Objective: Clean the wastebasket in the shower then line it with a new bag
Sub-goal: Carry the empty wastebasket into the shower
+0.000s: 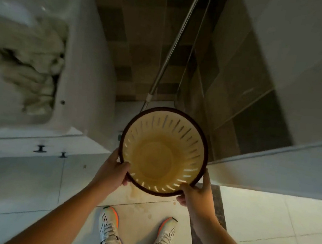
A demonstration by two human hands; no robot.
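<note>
Wastebasket (pixel 164 152) sat mid-frame, held up above the floor tiles (pixel 20 182), mouth facing the camera, inside bare, slotted walls, dark rim. Left hand (pixel 112 168) clamped on the lower-left rim, thumb inside. Right hand (pixel 198 191) clamped on the lower-right rim. Shoes (pixel 110 229) at bottom center.

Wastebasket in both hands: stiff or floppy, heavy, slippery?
The wastebasket probably holds its shape: its round rim stays true under the left hand and right hand. Likely light: slotted walls, nothing inside. The glossy inside could be slick once wet.
</note>
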